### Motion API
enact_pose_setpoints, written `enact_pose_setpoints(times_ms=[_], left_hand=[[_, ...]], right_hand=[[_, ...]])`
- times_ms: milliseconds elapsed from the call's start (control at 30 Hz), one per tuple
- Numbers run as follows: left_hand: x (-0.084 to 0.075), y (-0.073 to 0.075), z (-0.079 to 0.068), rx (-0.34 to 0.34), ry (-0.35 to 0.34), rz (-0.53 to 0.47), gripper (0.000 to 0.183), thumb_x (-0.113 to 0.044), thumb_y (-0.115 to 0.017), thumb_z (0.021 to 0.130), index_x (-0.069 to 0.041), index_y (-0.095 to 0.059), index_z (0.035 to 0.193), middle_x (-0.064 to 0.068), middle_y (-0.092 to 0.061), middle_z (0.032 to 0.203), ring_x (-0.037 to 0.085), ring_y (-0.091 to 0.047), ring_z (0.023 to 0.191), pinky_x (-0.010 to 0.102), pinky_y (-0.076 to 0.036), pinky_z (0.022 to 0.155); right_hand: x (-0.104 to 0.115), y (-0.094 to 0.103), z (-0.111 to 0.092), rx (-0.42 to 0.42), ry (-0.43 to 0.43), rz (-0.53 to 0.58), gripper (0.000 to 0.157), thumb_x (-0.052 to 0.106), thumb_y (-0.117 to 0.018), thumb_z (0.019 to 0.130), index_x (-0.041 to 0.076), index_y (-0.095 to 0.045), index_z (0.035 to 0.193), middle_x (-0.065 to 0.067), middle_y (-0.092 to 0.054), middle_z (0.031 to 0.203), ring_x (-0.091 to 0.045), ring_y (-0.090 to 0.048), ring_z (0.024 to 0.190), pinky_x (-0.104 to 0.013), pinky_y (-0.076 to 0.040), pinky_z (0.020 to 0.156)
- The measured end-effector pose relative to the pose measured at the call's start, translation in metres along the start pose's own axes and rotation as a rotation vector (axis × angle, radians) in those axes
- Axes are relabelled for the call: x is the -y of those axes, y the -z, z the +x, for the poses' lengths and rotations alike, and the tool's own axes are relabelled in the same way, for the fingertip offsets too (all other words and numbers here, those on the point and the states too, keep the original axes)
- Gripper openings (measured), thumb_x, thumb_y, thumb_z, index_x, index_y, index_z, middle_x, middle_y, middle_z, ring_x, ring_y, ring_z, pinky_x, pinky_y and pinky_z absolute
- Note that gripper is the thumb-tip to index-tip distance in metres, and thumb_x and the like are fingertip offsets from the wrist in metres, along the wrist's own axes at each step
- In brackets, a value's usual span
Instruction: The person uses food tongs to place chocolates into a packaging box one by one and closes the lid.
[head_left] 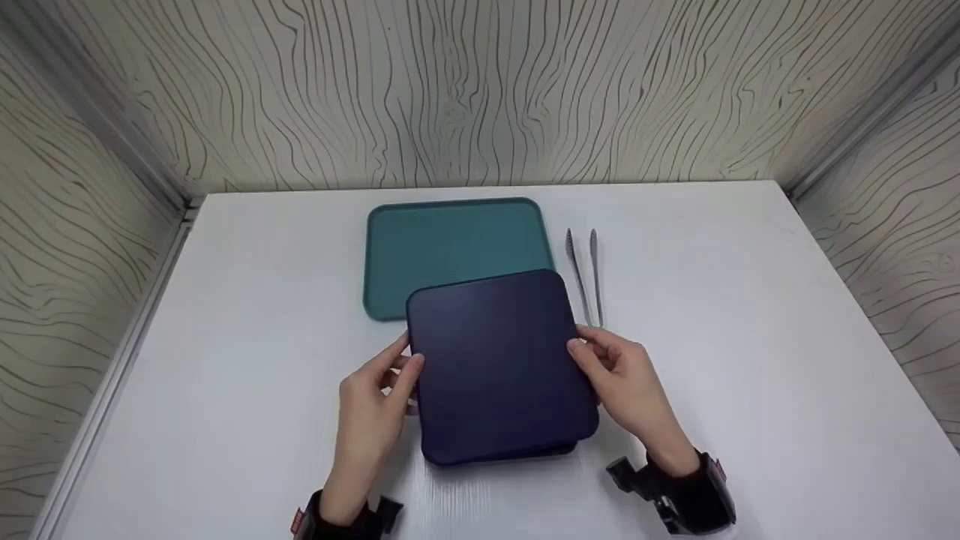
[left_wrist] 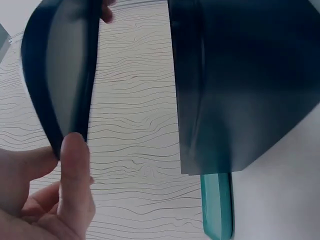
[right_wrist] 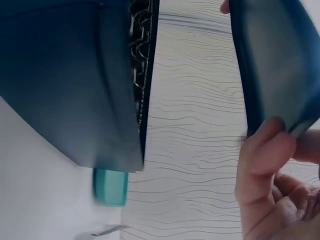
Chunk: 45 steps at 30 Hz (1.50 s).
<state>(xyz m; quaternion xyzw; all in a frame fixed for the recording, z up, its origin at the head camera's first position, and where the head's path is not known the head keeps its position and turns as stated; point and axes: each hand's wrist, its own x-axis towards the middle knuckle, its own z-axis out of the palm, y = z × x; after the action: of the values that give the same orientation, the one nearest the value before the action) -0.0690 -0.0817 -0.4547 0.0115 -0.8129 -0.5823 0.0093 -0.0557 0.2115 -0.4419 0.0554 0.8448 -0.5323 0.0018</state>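
Note:
A dark blue rectangular lid (head_left: 495, 367) is between my two hands, tilted slightly in the head view. My left hand (head_left: 367, 412) pinches its left edge, thumb on top. At the right edge, my right hand (head_left: 626, 382) grips it in the same manner. Both wrist views show the lid raised apart from a dark blue box (left_wrist: 250, 75), its underside facing the box. In the head view only the box's near edge peeks out below the lid. Dark, curly-shaped contents (right_wrist: 140, 50) show along the box's open edge in the right wrist view; their kind is unclear.
A teal tray (head_left: 450, 240) lies behind the box, its near right corner covered by the lid in the head view. Metal tongs (head_left: 597, 277) rest to its right, arms spread. The white table (head_left: 750, 337) meets wood-grain patterned panels (head_left: 465, 90) at the back and sides.

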Motion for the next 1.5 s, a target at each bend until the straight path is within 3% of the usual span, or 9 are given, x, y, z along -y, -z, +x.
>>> enact_pose_setpoints(times_ms=[133,333,567,733,1000,1333,1433,1500], left_hand=[[0.006,-0.002,0.003,0.052,0.024,-0.005,0.043,-0.017,-0.069,0.102,0.002,-0.064,0.141,0.017,-0.076,0.102,0.006,-0.062,0.065,0.023,-0.06,0.056],[0.017,-0.005,0.006,0.147,0.035,0.05,0.048,-0.018,-0.068,0.103,0.006,-0.06,0.143,0.018,-0.073,0.11,0.006,-0.061,0.066,0.029,-0.062,0.055],[0.023,-0.006,0.006,0.179,0.04,0.127,0.046,-0.017,-0.067,0.103,0.006,-0.061,0.142,0.016,-0.076,0.107,0.011,-0.065,0.066,0.021,-0.055,0.05],[0.025,-0.007,0.006,0.172,0.021,0.194,0.044,-0.018,-0.067,0.103,0.006,-0.063,0.14,0.014,-0.078,0.104,0.007,-0.061,0.061,0.02,-0.05,0.049],[0.023,-0.011,0.005,0.116,-0.06,0.345,0.04,-0.019,-0.067,0.102,0.004,-0.068,0.135,0.008,-0.078,0.097,0.001,-0.052,0.059,0.018,-0.041,0.052],[0.024,-0.014,0.001,0.058,-0.127,0.493,0.037,-0.018,-0.07,0.1,0.002,-0.072,0.131,0.003,-0.072,0.088,0.004,-0.056,0.062,0.018,-0.041,0.052],[0.026,-0.014,0.002,0.065,-0.142,0.517,0.037,-0.018,-0.07,0.099,0.003,-0.071,0.13,0.002,-0.07,0.087,0.004,-0.055,0.062,0.019,-0.04,0.051],[0.027,-0.015,0.002,0.068,-0.146,0.531,0.036,-0.018,-0.071,0.099,0.003,-0.072,0.128,0.002,-0.069,0.085,0.004,-0.054,0.063,0.02,-0.04,0.052]], right_hand=[[-0.011,-0.005,0.006,0.045,-0.034,-0.036,0.045,0.019,-0.063,0.106,0.0,-0.059,0.147,-0.006,-0.071,0.076,-0.007,-0.049,0.045,-0.022,-0.044,0.046],[-0.028,-0.016,0.008,0.058,-0.049,-0.188,0.046,0.022,-0.063,0.106,0.001,-0.06,0.147,-0.002,-0.069,0.074,-0.005,-0.05,0.048,-0.021,-0.043,0.048],[-0.029,-0.022,0.004,0.006,0.022,-0.299,0.042,0.02,-0.066,0.104,-0.001,-0.065,0.14,0.001,-0.061,0.067,-0.002,-0.045,0.054,-0.019,-0.038,0.056],[-0.028,-0.024,0.004,-0.007,0.047,-0.364,0.041,0.021,-0.066,0.104,-0.001,-0.067,0.138,0.003,-0.053,0.063,-0.002,-0.04,0.053,-0.019,-0.034,0.055],[-0.032,-0.03,0.002,-0.022,0.11,-0.513,0.041,0.019,-0.065,0.105,-0.004,-0.066,0.139,0.002,-0.055,0.06,-0.003,-0.04,0.051,-0.02,-0.035,0.051],[-0.033,-0.036,-0.002,-0.038,0.178,-0.598,0.042,0.02,-0.066,0.104,-0.006,-0.066,0.137,0.001,-0.052,0.058,-0.006,-0.041,0.052,-0.022,-0.036,0.051],[-0.033,-0.037,-0.002,-0.051,0.204,-0.62,0.042,0.02,-0.067,0.103,-0.006,-0.067,0.135,0.0,-0.052,0.057,-0.007,-0.043,0.052,-0.024,-0.038,0.051],[-0.033,-0.037,-0.003,-0.07,0.227,-0.638,0.041,0.02,-0.067,0.103,-0.006,-0.068,0.135,-0.004,-0.059,0.06,-0.012,-0.054,0.053,-0.028,-0.045,0.052]])
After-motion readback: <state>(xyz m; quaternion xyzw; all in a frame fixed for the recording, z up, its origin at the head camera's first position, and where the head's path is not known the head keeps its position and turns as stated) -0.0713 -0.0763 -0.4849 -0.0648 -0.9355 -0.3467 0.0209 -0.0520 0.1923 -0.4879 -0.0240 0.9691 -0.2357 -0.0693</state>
